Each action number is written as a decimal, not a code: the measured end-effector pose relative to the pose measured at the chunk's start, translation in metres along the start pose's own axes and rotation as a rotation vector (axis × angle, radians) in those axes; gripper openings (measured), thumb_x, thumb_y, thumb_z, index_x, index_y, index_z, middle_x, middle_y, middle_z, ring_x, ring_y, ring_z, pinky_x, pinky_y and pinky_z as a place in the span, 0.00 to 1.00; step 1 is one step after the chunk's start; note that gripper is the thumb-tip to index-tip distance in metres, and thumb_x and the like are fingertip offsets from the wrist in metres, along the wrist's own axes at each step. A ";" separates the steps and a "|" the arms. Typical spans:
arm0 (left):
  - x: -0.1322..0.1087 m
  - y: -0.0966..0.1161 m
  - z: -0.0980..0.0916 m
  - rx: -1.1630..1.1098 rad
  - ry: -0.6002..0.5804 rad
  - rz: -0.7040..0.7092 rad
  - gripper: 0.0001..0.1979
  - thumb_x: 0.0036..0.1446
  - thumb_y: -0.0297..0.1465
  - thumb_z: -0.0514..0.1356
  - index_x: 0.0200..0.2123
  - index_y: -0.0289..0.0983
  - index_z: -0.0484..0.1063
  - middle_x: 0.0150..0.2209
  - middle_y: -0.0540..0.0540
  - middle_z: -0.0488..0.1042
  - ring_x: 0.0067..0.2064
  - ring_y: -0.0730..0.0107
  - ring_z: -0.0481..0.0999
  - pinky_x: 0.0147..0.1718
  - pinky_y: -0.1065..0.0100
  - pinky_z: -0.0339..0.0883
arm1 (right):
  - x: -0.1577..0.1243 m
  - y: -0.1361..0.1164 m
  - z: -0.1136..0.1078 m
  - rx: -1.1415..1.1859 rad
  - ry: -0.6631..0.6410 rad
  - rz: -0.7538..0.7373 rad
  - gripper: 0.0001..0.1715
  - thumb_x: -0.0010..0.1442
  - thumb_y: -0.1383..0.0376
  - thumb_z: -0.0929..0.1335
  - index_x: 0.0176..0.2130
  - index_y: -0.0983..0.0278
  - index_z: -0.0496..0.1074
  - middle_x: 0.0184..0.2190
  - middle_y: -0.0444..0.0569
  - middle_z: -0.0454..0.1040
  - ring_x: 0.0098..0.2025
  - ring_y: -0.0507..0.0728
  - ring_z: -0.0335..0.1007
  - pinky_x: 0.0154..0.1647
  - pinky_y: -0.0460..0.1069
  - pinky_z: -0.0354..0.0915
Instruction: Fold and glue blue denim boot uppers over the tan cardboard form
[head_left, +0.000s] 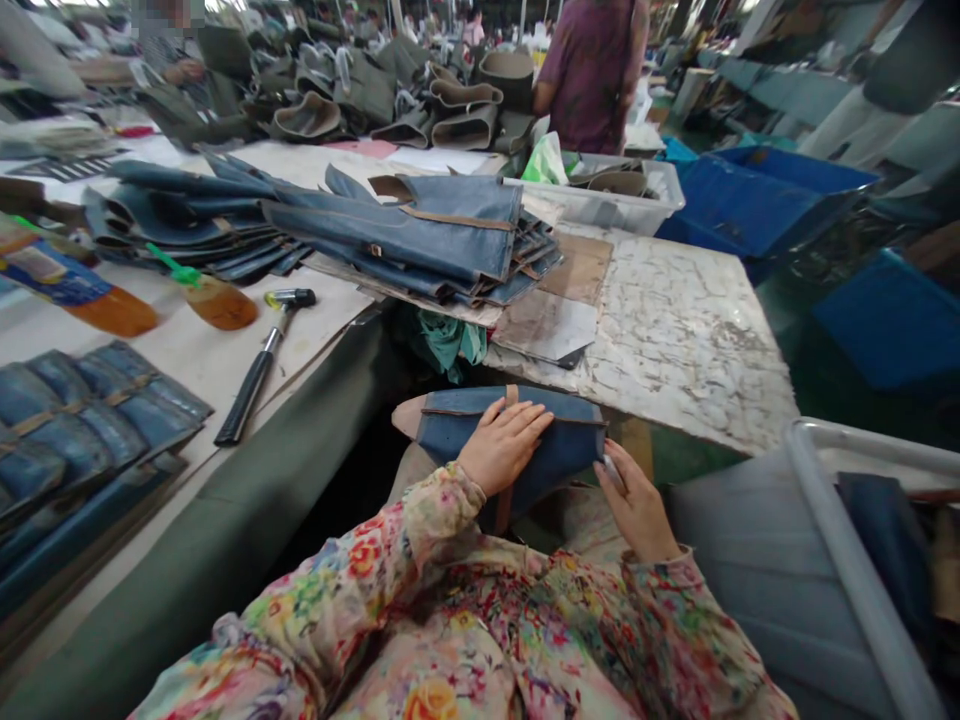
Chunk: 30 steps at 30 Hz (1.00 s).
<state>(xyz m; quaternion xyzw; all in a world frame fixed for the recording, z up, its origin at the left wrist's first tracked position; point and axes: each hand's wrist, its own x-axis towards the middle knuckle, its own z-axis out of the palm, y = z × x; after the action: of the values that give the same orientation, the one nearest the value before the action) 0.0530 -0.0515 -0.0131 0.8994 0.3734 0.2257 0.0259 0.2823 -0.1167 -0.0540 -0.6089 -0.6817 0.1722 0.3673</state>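
Just below centre of frame — blue piece [574, 445], left hand [506, 447] laid flat on it, fingers together; right hand [637, 505] at its right end, pinching a small pale object [613, 473], too indistinct to name. Lower right: grey bin [832, 520] holding dark blue material [885, 540]. Upper right: whitish bin [607, 207] — brownish pieces [619, 180] inside. Left: large bottle [82, 285], small bottle [217, 300], both with amber liquid [127, 312].

Two floral-sleeved hands [510, 440] [636, 500], one blue piece [574, 445] in lap, one hammer [259, 370], two pale tubs [637, 212] [742, 540], apparently two bottles [90, 290] [221, 303].
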 end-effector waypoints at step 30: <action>0.017 0.033 -0.010 0.142 -0.008 -0.150 0.09 0.59 0.26 0.49 0.40 0.37 0.67 0.40 0.45 0.69 0.44 0.65 0.65 0.46 0.60 0.56 | 0.004 -0.007 -0.005 0.095 0.027 0.036 0.21 0.60 0.56 0.60 0.49 0.63 0.66 0.52 0.54 0.66 0.54 0.58 0.61 0.57 0.57 0.58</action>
<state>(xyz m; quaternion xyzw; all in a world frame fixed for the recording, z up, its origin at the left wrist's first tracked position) 0.0811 -0.0647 0.0097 0.8695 0.4544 0.1927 -0.0196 0.2813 -0.1153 -0.0445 -0.6050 -0.6567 0.2028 0.4020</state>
